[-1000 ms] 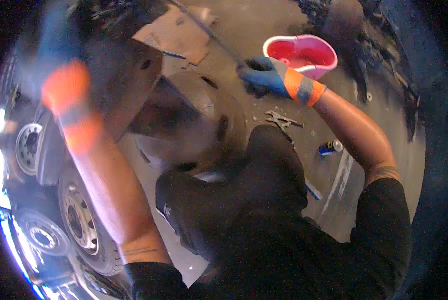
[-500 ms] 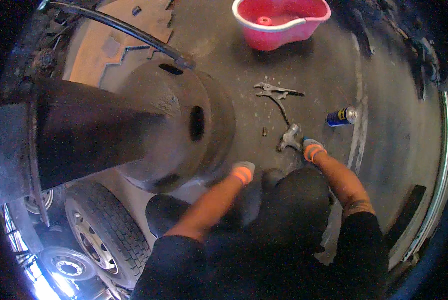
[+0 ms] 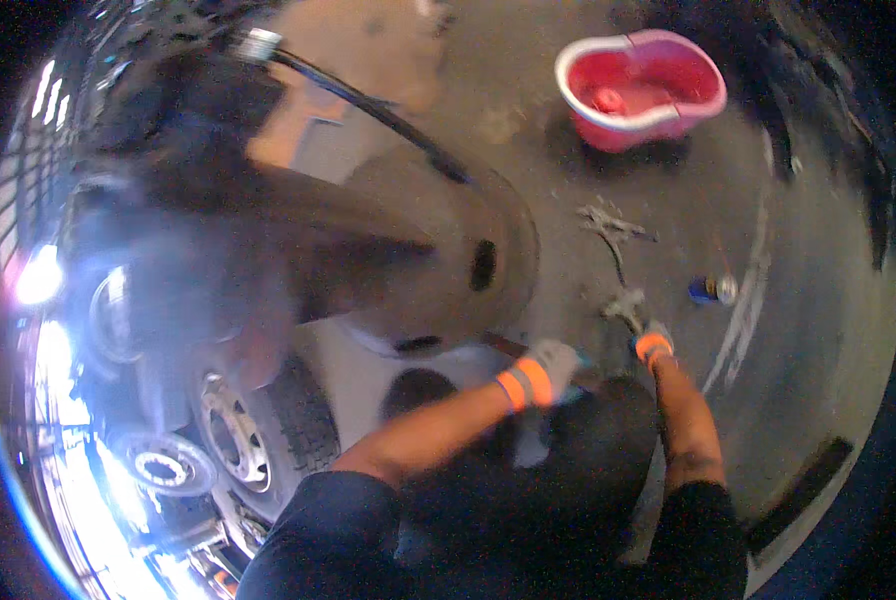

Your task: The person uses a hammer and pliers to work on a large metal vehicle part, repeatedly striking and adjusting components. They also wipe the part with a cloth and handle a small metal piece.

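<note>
My left hand point(image 3: 553, 368), in a pale glove with an orange cuff, is closed around a brown, bar-like thing point(image 3: 505, 345) whose kind is blurred. Teal shows at its fingers. My right hand point(image 3: 653, 340), gloved alike, closes on the near end of a grey T-shaped metal tool point(image 3: 624, 306) on the floor. Beyond that tool lie a thin dark curved rod point(image 3: 616, 258) and locking pliers point(image 3: 616, 224). A blue spray can point(image 3: 711, 290) lies to the right of my right hand. Left of my hands stands a large brown wheel drum point(image 3: 438, 290) on an axle.
A pink tub point(image 3: 643, 95) with a white rim stands at the far right. A dark bar point(image 3: 353, 95) slants above the drum. At lower left stands a truck wheel point(image 3: 268, 430). A dark flat strip point(image 3: 800, 497) lies on the floor at right.
My view has swung left, so the floor things appear farther right and lower. My left hand has moved right and now holds the brown bar-like thing. My right hand stays at the metal tool.
</note>
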`<act>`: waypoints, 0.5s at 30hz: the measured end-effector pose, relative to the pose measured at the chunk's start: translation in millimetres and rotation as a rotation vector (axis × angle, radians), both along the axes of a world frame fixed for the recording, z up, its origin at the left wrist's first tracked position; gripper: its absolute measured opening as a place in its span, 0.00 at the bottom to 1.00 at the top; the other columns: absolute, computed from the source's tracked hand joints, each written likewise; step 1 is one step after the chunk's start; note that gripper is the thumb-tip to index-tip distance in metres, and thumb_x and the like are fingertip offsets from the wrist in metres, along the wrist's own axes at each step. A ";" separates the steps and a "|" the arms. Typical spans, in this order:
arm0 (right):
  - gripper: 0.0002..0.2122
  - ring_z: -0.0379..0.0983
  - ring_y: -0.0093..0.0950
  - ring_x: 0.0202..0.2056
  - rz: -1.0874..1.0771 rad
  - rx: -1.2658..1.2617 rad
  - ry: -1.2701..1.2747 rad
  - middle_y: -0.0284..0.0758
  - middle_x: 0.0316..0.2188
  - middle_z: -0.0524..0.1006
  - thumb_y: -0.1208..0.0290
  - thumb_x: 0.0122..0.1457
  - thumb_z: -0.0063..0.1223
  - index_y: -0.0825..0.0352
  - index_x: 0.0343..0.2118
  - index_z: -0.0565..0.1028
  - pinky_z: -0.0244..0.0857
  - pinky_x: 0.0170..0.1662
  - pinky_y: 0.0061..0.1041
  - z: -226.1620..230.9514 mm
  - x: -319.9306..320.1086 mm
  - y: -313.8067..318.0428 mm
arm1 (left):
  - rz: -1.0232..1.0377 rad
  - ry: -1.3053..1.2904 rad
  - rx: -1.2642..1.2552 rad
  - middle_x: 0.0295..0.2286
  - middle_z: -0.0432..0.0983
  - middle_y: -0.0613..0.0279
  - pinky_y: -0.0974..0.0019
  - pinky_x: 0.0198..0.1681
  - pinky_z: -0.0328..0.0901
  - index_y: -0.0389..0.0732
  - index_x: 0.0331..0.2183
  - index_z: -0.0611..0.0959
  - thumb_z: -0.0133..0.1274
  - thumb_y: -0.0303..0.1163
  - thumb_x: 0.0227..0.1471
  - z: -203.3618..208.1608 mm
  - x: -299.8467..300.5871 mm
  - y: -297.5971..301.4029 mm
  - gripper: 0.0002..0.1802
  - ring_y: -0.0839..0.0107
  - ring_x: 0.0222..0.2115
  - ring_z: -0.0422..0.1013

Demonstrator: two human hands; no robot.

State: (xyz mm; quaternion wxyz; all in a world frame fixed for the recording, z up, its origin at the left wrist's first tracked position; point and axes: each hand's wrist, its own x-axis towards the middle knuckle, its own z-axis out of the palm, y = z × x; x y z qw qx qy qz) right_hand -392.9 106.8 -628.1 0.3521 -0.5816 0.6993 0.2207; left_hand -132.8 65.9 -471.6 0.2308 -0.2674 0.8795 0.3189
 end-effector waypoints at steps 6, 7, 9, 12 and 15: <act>0.18 0.74 0.43 0.41 -0.213 -0.197 -0.056 0.47 0.39 0.77 0.58 0.55 0.48 0.67 0.40 0.76 0.68 0.42 0.40 118.7 34.1 12.0 | -0.015 0.422 -0.093 0.25 0.78 0.56 0.52 0.33 0.67 0.46 0.26 0.82 0.55 0.44 0.40 294.6 -18.8 -19.4 0.13 0.56 0.29 0.75; 0.17 0.74 0.42 0.40 -0.199 -0.207 -0.068 0.47 0.38 0.77 0.58 0.55 0.48 0.67 0.40 0.76 0.67 0.41 0.40 137.0 37.9 19.0 | -0.048 0.409 -0.115 0.25 0.78 0.57 0.53 0.32 0.67 0.46 0.27 0.82 0.55 0.43 0.39 336.0 -16.9 -21.6 0.13 0.58 0.29 0.75; 0.16 0.73 0.41 0.37 -0.210 -0.226 -0.101 0.46 0.36 0.76 0.58 0.55 0.48 0.66 0.39 0.76 0.66 0.39 0.40 167.8 35.5 29.9 | -0.154 0.234 -0.178 0.25 0.77 0.61 0.56 0.30 0.66 0.48 0.30 0.81 0.55 0.42 0.39 423.3 -28.1 -27.3 0.14 0.60 0.28 0.75; 0.15 0.72 0.40 0.34 -0.356 -0.232 -0.152 0.45 0.33 0.75 0.59 0.56 0.47 0.65 0.37 0.75 0.65 0.35 0.39 185.3 50.2 78.6 | -0.213 0.329 -0.372 0.22 0.74 0.67 0.61 0.27 0.64 0.52 0.32 0.81 0.54 0.42 0.39 491.3 -17.6 -49.9 0.13 0.65 0.27 0.74; 0.14 0.70 0.39 0.30 -0.422 -0.244 -0.178 0.43 0.30 0.74 0.59 0.56 0.47 0.64 0.35 0.74 0.63 0.32 0.38 192.1 56.7 112.9 | -0.091 0.425 -0.543 0.23 0.73 0.69 0.62 0.26 0.64 0.53 0.31 0.81 0.54 0.42 0.39 508.1 7.4 -51.0 0.13 0.68 0.27 0.74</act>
